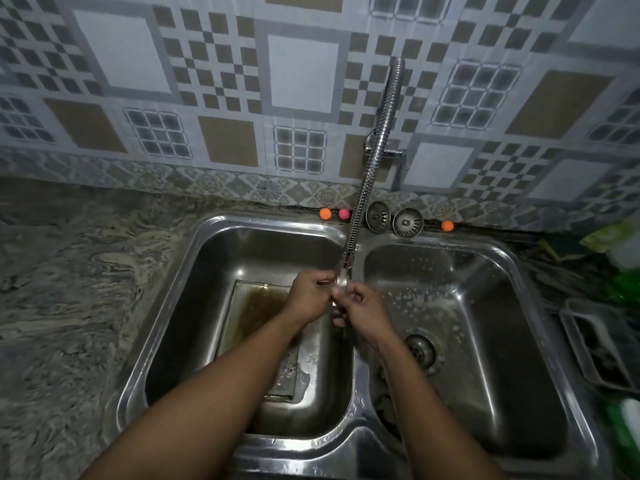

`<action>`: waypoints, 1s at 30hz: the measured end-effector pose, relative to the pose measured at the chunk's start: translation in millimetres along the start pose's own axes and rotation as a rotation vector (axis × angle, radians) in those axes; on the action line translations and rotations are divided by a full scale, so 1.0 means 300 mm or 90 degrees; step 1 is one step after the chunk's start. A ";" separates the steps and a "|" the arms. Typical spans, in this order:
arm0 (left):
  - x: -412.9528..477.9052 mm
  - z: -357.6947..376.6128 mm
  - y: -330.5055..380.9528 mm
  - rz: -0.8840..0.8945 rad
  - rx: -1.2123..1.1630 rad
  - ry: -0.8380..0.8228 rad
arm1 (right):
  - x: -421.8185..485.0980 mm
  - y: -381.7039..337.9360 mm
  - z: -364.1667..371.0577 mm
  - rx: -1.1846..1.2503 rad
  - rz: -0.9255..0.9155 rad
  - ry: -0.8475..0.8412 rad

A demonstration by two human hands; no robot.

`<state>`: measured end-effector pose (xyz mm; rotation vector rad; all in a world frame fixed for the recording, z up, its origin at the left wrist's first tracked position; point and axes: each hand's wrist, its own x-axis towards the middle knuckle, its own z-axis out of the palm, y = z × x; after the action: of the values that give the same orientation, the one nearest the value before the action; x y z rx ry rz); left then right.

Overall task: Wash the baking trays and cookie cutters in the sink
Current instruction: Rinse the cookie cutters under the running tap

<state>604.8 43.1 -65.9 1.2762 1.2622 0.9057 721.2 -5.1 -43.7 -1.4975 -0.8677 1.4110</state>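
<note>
Meeting right under the tap's nozzle, the left hand point(308, 297) and right hand point(365, 315) are fingertip to fingertip, both with fingers curled in. There's something pale and shiny between them, but honestly it's too blurry to say whether that's a small item they're pinching or just the water point(341, 284) running over them, so I can't tell what either hand has hold of.

Just below and left of the hands, the baking tray point(254, 306) lies flat in the bottom of the left basin, with brown gunk across it, partly hidden by the left forearm. No cookie cutter I can pick out for sure.

The ribbed metal tap hose point(372, 161) comes down from the tiled wall point(301, 71) to the divider of the double steel sink point(270, 220). The right basin point(485, 323) is wet, with its drain point(420, 351) showing. Two strainer plugs point(378, 216) point(407, 222) lean at the back rim, with orange point(325, 213), pink point(343, 213) and orange point(447, 225) balls beside them. A marbled counter point(69, 289) is on the left, a basket point(599, 348) on the right.
</note>
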 end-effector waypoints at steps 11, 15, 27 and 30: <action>-0.023 0.001 0.019 -0.067 -0.148 -0.005 | 0.005 -0.011 0.011 -0.115 -0.079 0.016; -0.012 0.010 0.027 -0.090 -0.162 0.040 | 0.003 -0.001 0.009 -0.118 -0.129 0.145; -0.045 0.019 0.029 -0.191 -0.283 0.059 | 0.026 0.007 0.000 0.064 -0.043 0.166; -0.042 0.029 0.037 -0.204 -0.339 0.100 | 0.014 0.003 0.013 0.064 -0.040 0.133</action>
<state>613.2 31.0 -54.1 0.5767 1.1943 1.0297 717.8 -1.2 -45.9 -1.4971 -0.6981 1.2091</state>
